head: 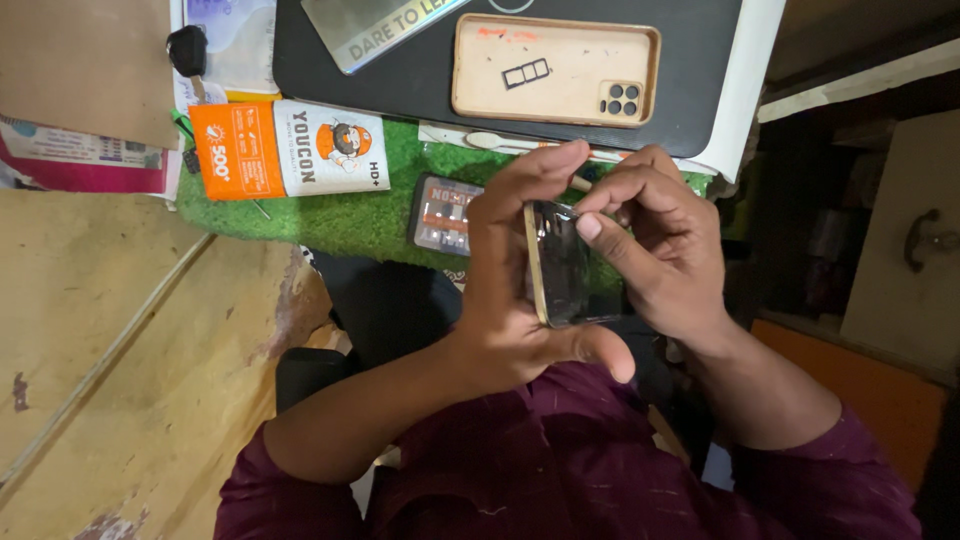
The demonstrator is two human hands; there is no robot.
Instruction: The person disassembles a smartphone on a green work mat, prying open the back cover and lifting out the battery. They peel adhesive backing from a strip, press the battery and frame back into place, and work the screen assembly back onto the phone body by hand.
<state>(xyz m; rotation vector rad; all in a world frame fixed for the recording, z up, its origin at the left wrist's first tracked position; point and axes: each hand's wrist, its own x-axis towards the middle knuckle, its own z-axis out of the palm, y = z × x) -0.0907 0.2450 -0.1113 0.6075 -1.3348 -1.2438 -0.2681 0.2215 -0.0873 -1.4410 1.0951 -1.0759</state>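
Both hands grip glossy flat phone

Tan phone case; orange-white box; green mat; maroon sleeves; black phone.

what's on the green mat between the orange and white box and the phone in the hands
In the head view, a small dark packet lies on the green mat, between the orange and white box and the phone that both hands hold.

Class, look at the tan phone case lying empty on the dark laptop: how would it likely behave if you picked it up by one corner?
The phone case looks thin and hollow, so probably light. Its soft-looking rounded rim suggests it may flex somewhat. Lying flat and open side up, it seems unlikely to roll or tip on the laptop.
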